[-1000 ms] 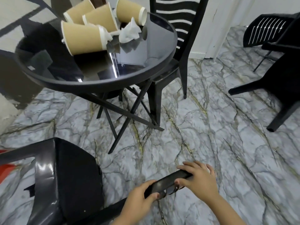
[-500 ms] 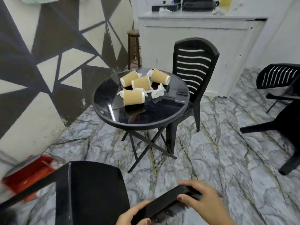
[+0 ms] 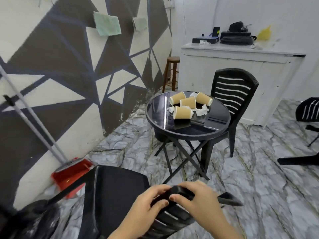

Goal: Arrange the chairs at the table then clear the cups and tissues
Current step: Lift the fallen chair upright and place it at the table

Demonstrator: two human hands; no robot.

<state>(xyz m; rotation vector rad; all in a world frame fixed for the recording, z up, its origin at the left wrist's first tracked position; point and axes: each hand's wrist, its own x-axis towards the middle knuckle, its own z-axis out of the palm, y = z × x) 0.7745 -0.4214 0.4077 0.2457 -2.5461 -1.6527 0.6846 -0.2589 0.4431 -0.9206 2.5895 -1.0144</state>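
You hold the chair by its top rail.
Your left hand and right hand both curl around the chair back; cups and tissues lie on the bench ahead.

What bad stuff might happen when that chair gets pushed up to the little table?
1. The paper cups lie tipped over on the round table; a bump from the chair that both hands grip might roll them off.
2. The table stands on thin crossed legs, so a chair leg could catch them.
3. The red dustpan sits close beside the chair and might get knocked.
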